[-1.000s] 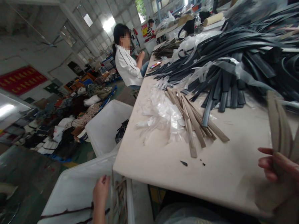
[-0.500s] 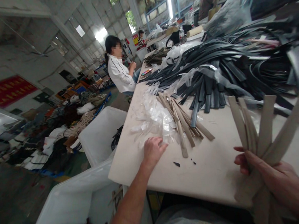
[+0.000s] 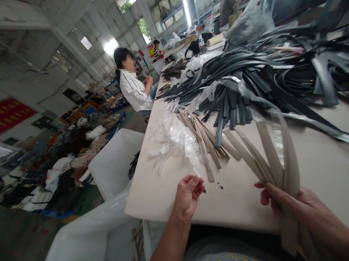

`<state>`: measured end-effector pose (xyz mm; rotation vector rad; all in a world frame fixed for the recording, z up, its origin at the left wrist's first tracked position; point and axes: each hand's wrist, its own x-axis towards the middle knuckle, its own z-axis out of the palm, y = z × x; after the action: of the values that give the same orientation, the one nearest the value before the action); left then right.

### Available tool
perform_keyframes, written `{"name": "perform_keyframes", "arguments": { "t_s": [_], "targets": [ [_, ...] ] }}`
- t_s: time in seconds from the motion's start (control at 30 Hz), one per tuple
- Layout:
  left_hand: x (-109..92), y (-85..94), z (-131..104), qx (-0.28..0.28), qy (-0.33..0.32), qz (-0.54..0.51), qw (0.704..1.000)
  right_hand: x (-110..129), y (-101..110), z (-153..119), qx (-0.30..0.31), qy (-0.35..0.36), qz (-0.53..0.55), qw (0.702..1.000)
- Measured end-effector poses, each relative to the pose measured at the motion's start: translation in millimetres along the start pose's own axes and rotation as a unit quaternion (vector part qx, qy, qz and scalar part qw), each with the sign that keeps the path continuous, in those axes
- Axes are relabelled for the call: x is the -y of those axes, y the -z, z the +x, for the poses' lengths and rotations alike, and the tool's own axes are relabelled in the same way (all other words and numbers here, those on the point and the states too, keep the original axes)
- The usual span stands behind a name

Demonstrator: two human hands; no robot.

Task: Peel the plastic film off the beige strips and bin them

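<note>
My right hand [image 3: 295, 202] is closed round a fanned bunch of taupe strips [image 3: 271, 156], whose ends stick out above and below the fist. Over the near edge of the table, my left hand [image 3: 191, 194] has its thumb and fingers pinched together. A thin piece of clear plastic film [image 3: 193, 162] runs from the film heap to those fingertips. Just beyond lies a loose pile of taupe strips [image 3: 206, 142], beside the crumpled heap of film [image 3: 176, 134]. Small dark scraps [image 3: 220, 185] lie near my left hand.
A large tangle of black strips [image 3: 242, 80] covers the far right of the pale table [image 3: 145, 186]. White plastic bins [image 3: 108, 161] stand against its left side. A person in a white jacket [image 3: 134, 86] sits at the far left edge.
My left hand has gone from resting open by the film to a pinch nearer me, drawing film along. My right hand has shifted left with the strips, which tilt more to the left.
</note>
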<state>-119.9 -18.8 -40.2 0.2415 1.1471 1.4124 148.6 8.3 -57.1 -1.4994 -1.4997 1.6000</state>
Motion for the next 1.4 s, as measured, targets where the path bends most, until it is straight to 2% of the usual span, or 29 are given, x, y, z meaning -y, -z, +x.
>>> {"name": "perform_keyframes", "arguments": {
  "t_s": [0.07, 0.13, 0.27, 0.43, 0.53, 0.63, 0.73, 0.8, 0.9, 1.07, 1.23, 1.33, 1.4],
  "targets": [
    [3, -5.1, -5, 0.005, 0.003, -0.032, 0.999, 6, -7, -7, 0.025, -0.017, 0.007, 1.0],
    [4, -11.1, -12, 0.035, 0.016, -0.024, 0.999, 17, -15, -8, 0.042, -0.019, 0.026, 0.999],
    [8, -19.8, -27, 0.11, 0.027, 0.023, 0.993, 45, -38, 8, 0.09, -0.009, 0.107, 0.99],
    [14, -15.9, -39, 0.144, 0.016, 0.057, 0.988, 61, -69, 37, 0.158, -0.005, 0.229, 0.961],
    [18, -9.8, -43, 0.144, 0.021, 0.075, 0.987, 67, -79, 45, 0.14, 0.022, 0.244, 0.959],
    [19, -2.1, -43, 0.13, 0.006, 0.16, 0.978, 73, -78, 46, 0.085, 0.056, 0.209, 0.972],
    [14, 3.8, -39, 0.114, -0.012, 0.236, 0.965, 79, -70, 42, 0.05, 0.101, 0.128, 0.985],
    [9, 3.3, -34, 0.127, -0.014, 0.209, 0.97, 81, -65, 39, 0.038, 0.141, 0.047, 0.988],
    [1, -6.0, -28, 0.151, -0.014, 0.152, 0.977, 81, -63, 36, 0.05, 0.18, -0.034, 0.982],
    [-1, -21.7, -22, 0.116, 0.007, 0.194, 0.974, 80, -59, 33, 0.03, 0.222, -0.127, 0.966],
    [3, -17.1, -20, 0.166, 0.035, 0.269, 0.948, 77, -54, 33, 0.019, 0.263, -0.21, 0.941],
    [3, -15.8, -20, 0.214, 0.043, 0.337, 0.916, 78, -56, 32, 0.02, 0.262, -0.218, 0.94],
    [2, -17.4, -19, 0.227, 0.034, 0.369, 0.901, 81, -53, 27, 0.002, 0.261, -0.196, 0.945]
  ]
}}
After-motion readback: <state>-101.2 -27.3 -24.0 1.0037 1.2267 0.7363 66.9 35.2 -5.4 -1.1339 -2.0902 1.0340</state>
